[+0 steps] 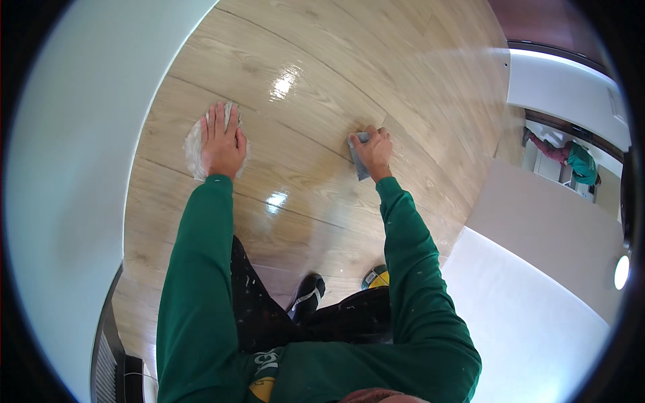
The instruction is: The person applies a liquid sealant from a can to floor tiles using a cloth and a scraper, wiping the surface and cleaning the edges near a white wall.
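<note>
My left hand lies flat, fingers stretched out, on a crumpled whitish cloth that is pressed to the wood-plank floor. The cloth shows around the palm and past the fingertips. Off to the right, my right hand has its thumb and fingers closed over a small grey rectangular pad, which lies against the planks. Whether the pad is a sponge or an abrasive block, I cannot tell.
A white wall borders the floor on the left. My dark shoe and a round green-and-yellow item are near my legs. At the far right, another person in green bends over beyond a doorway. A dark slatted unit stands lower left.
</note>
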Motion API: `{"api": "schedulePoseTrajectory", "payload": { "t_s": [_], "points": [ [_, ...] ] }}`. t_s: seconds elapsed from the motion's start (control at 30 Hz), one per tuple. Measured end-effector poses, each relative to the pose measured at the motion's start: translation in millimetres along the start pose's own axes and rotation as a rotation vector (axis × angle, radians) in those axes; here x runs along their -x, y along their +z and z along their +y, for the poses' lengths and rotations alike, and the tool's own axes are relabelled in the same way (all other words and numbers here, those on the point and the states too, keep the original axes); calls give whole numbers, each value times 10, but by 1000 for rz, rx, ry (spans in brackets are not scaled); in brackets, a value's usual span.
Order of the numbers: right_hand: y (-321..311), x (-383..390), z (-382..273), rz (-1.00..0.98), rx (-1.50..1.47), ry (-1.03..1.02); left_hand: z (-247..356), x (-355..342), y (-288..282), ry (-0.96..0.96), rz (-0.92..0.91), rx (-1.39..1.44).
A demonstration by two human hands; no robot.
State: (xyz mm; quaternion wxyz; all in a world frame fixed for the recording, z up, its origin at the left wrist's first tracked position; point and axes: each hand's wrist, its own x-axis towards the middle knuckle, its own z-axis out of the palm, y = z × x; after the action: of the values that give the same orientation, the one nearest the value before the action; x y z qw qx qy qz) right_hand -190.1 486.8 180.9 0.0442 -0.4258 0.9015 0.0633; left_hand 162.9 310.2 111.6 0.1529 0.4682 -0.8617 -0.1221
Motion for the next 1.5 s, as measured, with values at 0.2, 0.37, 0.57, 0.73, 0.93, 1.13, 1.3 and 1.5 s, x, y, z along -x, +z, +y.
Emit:
{"api": "schedulePoseTrajectory", "payload": {
  "t_s": [0.2, 0.37, 0.57, 0.73, 0.93, 1.13, 1.3, 1.5],
  "points": [
    [-17, -5, 85, -13, 20, 39, -5, -16, -30, 13, 12, 2],
    [-65, -76, -210, 87, -53, -129, -48, -7, -45, -2, 8, 5],
    [-39, -35, -480, 103, -59, -282, -17, -15, -36, 6, -6, -10],
    [-57, -28, -887, 141, -40, -486, -39, -7, -22, 9, 1, -8],
    [-153, -197, -965, 114, -95, -546, -20, -34, -18, 8, 2, 9],
    [-182, -112, -996, 74, -92, -465, -55, -13, -48, 2, 9, 9],
    [-207, -54, -926, 3, -36, -410, -35, -6, -38, 11, 23, 24],
    [-221, -63, -1041, 28, -9, -419, -54, -9, -29, -4, 26, 27]
  ]
}}
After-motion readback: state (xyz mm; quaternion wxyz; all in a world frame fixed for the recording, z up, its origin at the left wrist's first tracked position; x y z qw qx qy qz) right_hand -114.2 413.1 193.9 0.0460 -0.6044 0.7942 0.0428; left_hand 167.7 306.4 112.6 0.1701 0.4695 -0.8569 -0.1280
